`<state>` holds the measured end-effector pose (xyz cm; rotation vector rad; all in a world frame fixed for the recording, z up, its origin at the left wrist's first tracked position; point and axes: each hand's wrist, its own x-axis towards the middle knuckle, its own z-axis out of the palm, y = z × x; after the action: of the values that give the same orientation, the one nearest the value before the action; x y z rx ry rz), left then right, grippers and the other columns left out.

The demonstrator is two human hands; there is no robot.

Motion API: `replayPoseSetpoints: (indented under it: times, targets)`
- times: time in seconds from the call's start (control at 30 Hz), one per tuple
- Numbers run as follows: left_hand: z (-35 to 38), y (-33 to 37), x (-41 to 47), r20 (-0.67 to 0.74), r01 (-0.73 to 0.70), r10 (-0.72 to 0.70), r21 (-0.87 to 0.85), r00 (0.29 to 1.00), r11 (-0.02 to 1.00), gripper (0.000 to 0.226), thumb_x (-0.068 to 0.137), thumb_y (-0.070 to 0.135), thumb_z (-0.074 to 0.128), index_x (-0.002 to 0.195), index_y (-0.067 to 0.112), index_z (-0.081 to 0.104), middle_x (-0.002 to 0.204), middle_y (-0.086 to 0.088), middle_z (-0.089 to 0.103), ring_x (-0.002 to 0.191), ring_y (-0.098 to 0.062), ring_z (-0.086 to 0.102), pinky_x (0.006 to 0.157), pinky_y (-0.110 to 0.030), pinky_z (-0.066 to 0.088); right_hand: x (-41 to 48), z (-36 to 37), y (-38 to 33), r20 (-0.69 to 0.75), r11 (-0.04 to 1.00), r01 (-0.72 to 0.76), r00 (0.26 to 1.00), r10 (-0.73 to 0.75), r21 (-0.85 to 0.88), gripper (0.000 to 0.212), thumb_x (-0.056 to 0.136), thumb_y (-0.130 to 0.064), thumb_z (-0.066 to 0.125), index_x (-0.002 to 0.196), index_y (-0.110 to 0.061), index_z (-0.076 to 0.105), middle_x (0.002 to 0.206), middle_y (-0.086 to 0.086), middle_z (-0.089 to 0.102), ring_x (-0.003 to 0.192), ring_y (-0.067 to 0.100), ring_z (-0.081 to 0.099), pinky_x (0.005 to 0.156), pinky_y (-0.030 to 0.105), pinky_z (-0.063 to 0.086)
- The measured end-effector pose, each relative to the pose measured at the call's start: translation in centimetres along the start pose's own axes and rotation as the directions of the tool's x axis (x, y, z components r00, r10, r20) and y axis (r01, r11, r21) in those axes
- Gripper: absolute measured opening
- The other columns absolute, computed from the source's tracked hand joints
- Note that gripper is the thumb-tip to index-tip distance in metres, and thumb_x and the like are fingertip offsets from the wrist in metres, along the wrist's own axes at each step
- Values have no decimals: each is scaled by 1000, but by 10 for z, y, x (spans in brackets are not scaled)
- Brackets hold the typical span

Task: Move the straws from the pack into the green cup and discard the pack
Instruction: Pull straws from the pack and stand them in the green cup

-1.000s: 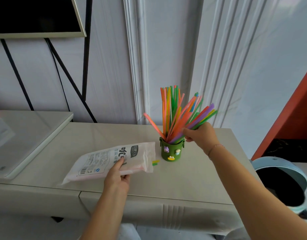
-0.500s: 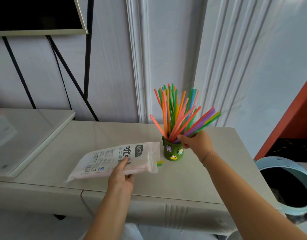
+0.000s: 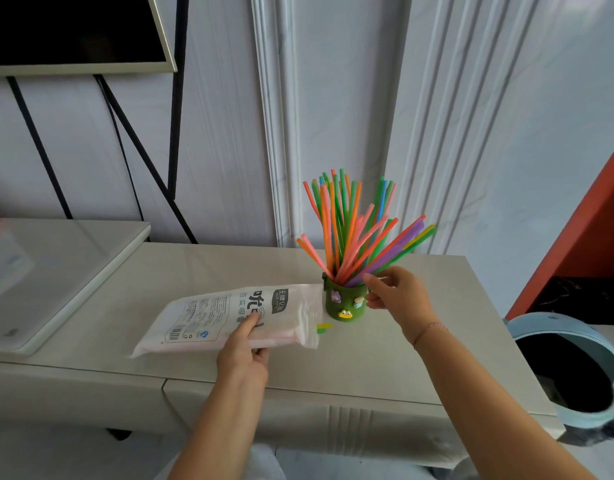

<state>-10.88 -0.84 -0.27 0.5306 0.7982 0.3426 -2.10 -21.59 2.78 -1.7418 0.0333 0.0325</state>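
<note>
Past the right end of the cabinet (image 3: 194, 271) waits the bin (image 3: 555, 327). The pack (image 3: 222, 317) lies toward the cabinet's front edge, its mouth just beside the green cup (image 3: 343, 303), right of middle. The straws (image 3: 347, 237) clutched a second ago now fan loose in the cup; the right hand (image 3: 402, 299) has slackened, fingers spread, tips only brushing them. The left hand (image 3: 243, 355) pinches the pack, thumb on top. Two straw ends (image 3: 324, 328) poke from its mouth, so probably one more pull before discarding

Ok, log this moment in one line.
left hand: holds pack | right hand: relaxed beside cup | straws: mostly in cup, few in pack | pack: not discarded
</note>
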Motion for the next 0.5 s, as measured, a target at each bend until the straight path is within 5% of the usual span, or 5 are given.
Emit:
replayPoseSetpoints:
  times: [0.1, 0.23, 0.37, 0.5]
  targets:
    - [1, -1, -3, -39, -94, 94, 7, 995, 996, 48, 74, -2, 75, 119, 9, 62, 111, -4, 69, 94, -17, 68, 66, -29, 54, -15, 6, 12, 154, 947, -252, 962, 224, 198, 19, 90, -18, 60, 95, 0, 60, 70, 10, 58, 58, 20, 59, 50, 26, 54]
    - [4, -7, -11, -3, -263, 264, 68, 964, 962, 37, 71, 7, 81, 102, 23, 66, 101, 7, 71, 88, -9, 69, 70, -28, 55, -44, 22, 29, 465, 624, -649, 755, 462, 434, 24, 94, -21, 52, 91, 0, 63, 80, 16, 62, 71, 26, 62, 59, 34, 59]
    - [5, -14, -24, 116, -438, 425, 130, 898, 890, 41, 69, 14, 83, 105, 27, 67, 105, 11, 73, 95, -7, 69, 82, -29, 53, -56, 38, 34, 596, 420, -770, 638, 488, 480, 30, 97, -24, 45, 96, 0, 63, 90, 18, 64, 83, 31, 61, 78, 44, 54]
    - [6, -17, -33, 263, -606, 561, 141, 785, 783, 42, 70, 16, 83, 107, 31, 68, 104, 22, 72, 94, 3, 68, 67, -9, 51, -60, 44, 30, 619, 363, -790, 612, 491, 494, 24, 93, -18, 50, 96, 1, 64, 91, 19, 66, 83, 31, 62, 67, 43, 58]
